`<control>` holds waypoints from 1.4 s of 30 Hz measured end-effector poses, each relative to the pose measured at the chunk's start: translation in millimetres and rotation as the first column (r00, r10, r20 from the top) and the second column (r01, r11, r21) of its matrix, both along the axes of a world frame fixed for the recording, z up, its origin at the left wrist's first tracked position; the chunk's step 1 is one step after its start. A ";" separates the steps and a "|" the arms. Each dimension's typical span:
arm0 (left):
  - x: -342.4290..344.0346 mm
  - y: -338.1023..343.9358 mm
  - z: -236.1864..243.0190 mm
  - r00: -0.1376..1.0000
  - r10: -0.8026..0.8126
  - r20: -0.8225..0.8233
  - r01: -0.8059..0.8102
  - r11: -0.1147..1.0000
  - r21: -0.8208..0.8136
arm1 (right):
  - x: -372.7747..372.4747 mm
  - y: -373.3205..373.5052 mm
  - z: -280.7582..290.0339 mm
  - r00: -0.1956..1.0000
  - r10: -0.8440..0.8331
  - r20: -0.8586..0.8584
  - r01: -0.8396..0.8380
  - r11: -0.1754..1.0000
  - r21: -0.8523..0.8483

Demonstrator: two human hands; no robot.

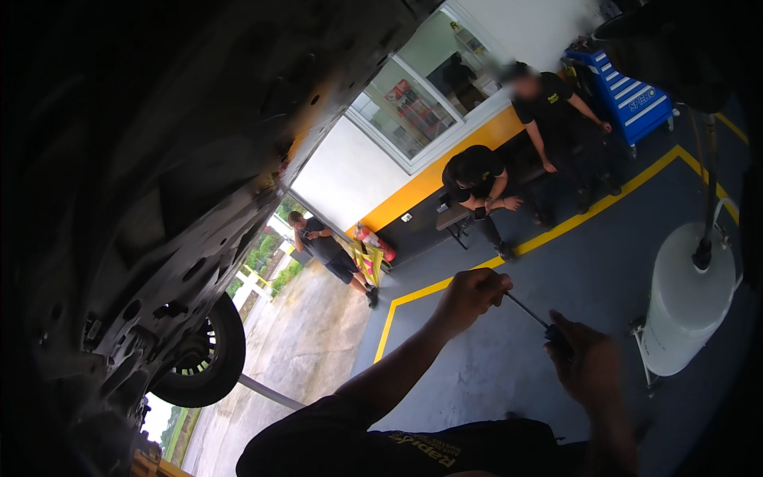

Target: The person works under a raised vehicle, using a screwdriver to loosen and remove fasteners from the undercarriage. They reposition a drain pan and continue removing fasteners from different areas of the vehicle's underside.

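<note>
In front of me, my right hand [590,362] is wrapped round the dark handle of a screwdriver [526,308]. Its thin metal shaft slants up and left to my left hand [470,300]. The left fingers are pinched together where the shaft ends. Whatever small thing they hold there is too dark and too covered to make out. Both hands are in mid-air, to the right of a raised car's underside [159,191].
The car's wheel [208,358] hangs at lower left. A white upright tank [690,306] with a dark pole stands at right. Farther off are a blue tool cabinet [624,95], two seated people [477,179], a standing person [326,246] and a red fire extinguisher [375,242]. Yellow lines [477,270] mark the floor.
</note>
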State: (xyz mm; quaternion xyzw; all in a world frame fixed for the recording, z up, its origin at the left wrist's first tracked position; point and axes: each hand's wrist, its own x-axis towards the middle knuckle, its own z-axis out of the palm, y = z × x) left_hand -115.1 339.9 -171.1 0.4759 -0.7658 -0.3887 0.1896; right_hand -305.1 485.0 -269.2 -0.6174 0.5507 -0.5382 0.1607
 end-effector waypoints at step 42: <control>-68.0 66.5 250.4 0.791 -0.461 -0.402 0.208 0.821 -0.533 | 4.4 -87.4 172.8 0.885 0.395 0.245 -0.024 0.566 -0.824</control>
